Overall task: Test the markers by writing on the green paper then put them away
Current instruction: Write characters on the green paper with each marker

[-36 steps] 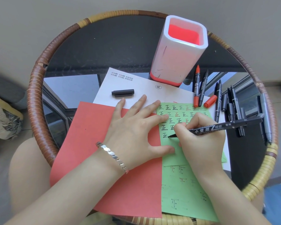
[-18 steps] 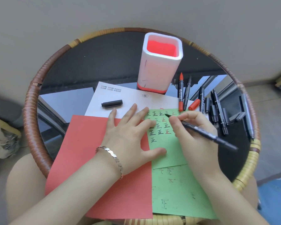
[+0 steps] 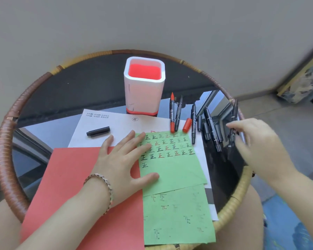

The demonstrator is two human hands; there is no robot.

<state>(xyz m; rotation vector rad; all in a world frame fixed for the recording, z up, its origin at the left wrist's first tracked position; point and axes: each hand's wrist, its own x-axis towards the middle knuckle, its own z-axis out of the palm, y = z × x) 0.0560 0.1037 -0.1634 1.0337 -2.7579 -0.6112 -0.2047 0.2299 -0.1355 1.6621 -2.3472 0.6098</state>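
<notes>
Table (image 3: 2, 156): round, woven rim, dark glossy top. Reflections make the bare surface hard to read. The near rim is covered by paper.

Red paper (image 3: 70, 186): near left, its bottom edge cut off by the frame and your left forearm lying across it.

Green paper (image 3: 173, 170): centre-right, overlapping the red paper's right edge. It carries rows of black and red characters, and your fingers cover the leftmost ones. A second green sheet (image 3: 177, 217) lies partly under it, nearer you. Its marks are faint and illegible.

White paper (image 3: 116, 123): beneath both, only its far part and a strip at the right showing. The printed text is too small to read.

Holder (image 3: 143, 98): white, red inside, upright at the white paper's far edge. No marker shows above its rim.

Left hand (image 3: 123, 159): flat, fingers spread straight, pressing across the seam of red and green paper. It holds nothing.

Right hand (image 3: 258, 147): at the table's right edge, badly motion-blurred. Its fingers lie against a dark marker (image 3: 232, 127), but I cannot tell whether you pinch it or only touch it.

Markers (image 3: 212, 129): loose black ones lie right of the green paper, overlapping, so the count is uncertain. A red marker (image 3: 172, 114) lies uncapped beside another black one near the holder.

Black cap (image 3: 98, 131): on the white paper, left of your fingers. Red cap (image 3: 187, 125): just beside the red marker.

Bracelet (image 3: 105, 183): on your left wrist.
</notes>
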